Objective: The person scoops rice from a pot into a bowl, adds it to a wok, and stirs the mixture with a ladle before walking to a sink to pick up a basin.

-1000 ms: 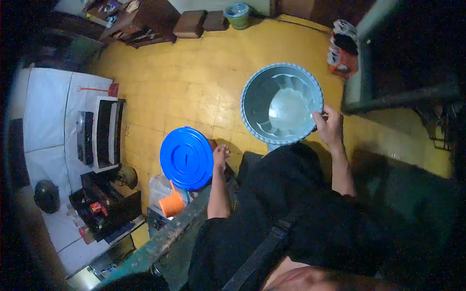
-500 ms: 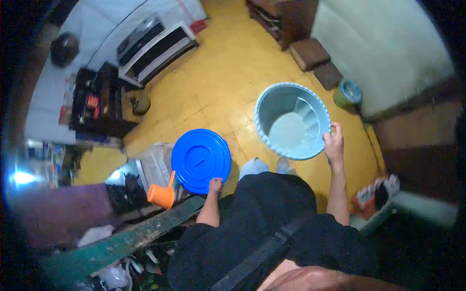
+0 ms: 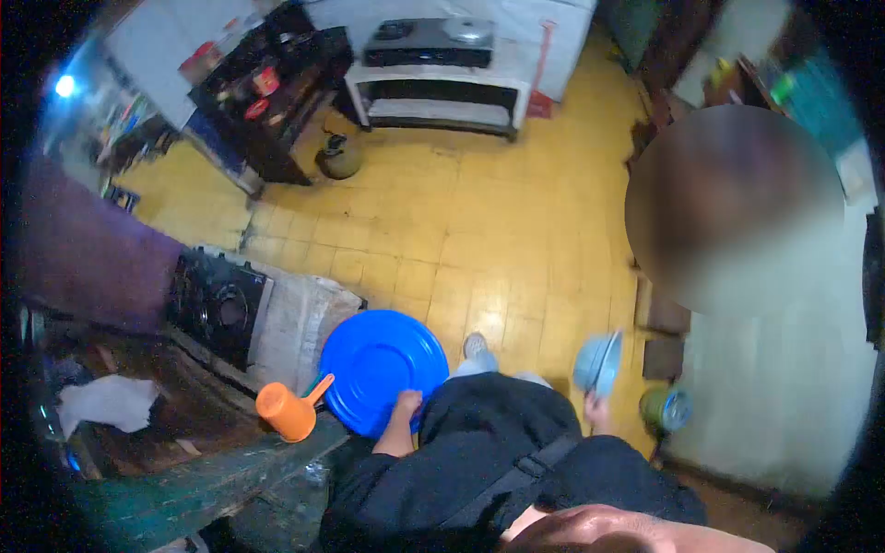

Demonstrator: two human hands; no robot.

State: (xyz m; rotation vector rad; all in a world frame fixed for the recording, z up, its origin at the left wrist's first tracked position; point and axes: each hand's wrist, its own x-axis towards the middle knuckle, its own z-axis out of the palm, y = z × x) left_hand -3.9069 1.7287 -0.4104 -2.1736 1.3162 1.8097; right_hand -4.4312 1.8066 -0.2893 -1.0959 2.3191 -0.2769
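My left hand is closed on the near edge of a round blue plastic lid, beside my left leg. An orange dipper sits left of the lid, its handle reaching the lid's edge. Low at my right side, my right hand grips a light blue plastic tub. The tub is turned on its side and its inside is hidden. My fingers there are small and partly smeared.
Ahead stands a low white table with a stove. Left of it are a dark shelf and a round pot. A green can stands by the right wall. A worn green ledge runs along the near left.
My view has swung to the right. The tub has dropped to my right side and tipped, so its opening no longer shows. My left hand still holds the lid.
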